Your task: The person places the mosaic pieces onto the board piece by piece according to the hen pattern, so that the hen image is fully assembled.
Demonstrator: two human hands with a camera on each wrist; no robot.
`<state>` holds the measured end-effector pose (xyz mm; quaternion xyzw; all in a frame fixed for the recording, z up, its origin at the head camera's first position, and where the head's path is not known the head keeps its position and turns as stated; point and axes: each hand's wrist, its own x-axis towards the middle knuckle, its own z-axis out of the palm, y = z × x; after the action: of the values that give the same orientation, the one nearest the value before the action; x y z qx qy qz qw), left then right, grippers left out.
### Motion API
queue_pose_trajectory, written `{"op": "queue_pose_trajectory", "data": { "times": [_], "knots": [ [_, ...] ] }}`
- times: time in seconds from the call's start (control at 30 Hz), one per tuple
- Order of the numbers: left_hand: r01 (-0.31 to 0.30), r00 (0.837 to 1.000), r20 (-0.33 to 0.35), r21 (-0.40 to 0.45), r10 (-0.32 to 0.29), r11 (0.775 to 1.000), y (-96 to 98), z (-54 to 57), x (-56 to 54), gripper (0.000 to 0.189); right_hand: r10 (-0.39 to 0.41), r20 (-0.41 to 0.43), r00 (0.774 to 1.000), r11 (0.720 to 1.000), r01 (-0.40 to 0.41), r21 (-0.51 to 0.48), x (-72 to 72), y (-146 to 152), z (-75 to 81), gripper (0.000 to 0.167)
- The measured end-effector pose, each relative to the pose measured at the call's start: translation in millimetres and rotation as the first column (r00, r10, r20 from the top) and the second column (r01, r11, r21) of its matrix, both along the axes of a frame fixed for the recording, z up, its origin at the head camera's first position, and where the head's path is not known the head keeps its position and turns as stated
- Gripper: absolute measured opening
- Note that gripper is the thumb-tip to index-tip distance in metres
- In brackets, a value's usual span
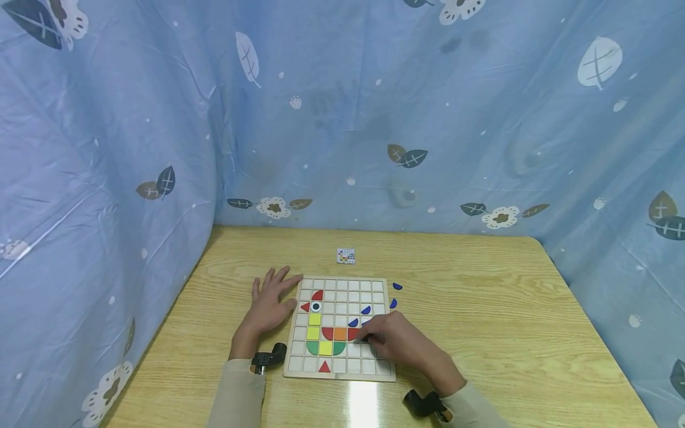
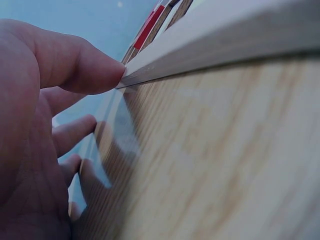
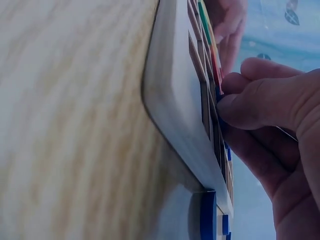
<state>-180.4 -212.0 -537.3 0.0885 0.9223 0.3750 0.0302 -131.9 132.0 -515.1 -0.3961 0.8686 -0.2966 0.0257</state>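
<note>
A wooden grid board (image 1: 355, 368) lies on the table with coloured flat pieces in its cells, among them yellow squares (image 1: 314, 319), an orange square (image 1: 339, 334), red pieces (image 1: 324, 367) and green quarter-rounds (image 1: 313, 347). With fingers spread, my left hand (image 1: 267, 306) rests at the board's left edge, the thumb touching its side in the left wrist view. My right hand (image 1: 398, 339) reaches over the board's right half. Its thumb and fingers pinch a blue piece (image 3: 220, 97), mostly hidden, beside the red quarter-round (image 1: 352, 334). Further blue half-rounds (image 1: 366, 310) lie on the board nearby.
Two loose blue half-rounds (image 1: 397, 286) lie on the table by the board's right edge. A small pattern card (image 1: 345, 256) sits behind the board. Blue printed curtains (image 1: 342, 119) hang around the table (image 1: 481, 297).
</note>
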Motion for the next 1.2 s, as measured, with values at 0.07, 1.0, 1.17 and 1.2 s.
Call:
{"op": "queue_pose_trajectory", "data": {
  "times": [0.07,1.0,1.17,1.2],
  "knots": [
    [0.001,1.0,0.0,-0.002,-0.001,1.0,0.2,0.0,-0.2,0.063,0.002,-0.015,1.0,1.0,-0.002,-0.018,0.4,1,-1.2,0.029],
    [0.01,1.0,0.008,-0.007,-0.01,1.0,0.3,2.4,1.3,0.064,-0.227,0.106,0.968,0.965,0.238,-0.112,27.2,64,-11.0,0.027],
    [0.009,1.0,0.007,-0.008,-0.009,1.0,0.1,1.6,1.6,0.064,-0.252,0.141,0.957,0.952,0.271,-0.139,35.9,67,-13.5,0.027],
    [0.009,1.0,0.005,-0.011,-0.009,1.0,0.2,1.3,1.3,0.064,-0.258,0.142,0.956,0.95,0.278,-0.142,37.3,67,-13.5,0.027]
  ]
}}
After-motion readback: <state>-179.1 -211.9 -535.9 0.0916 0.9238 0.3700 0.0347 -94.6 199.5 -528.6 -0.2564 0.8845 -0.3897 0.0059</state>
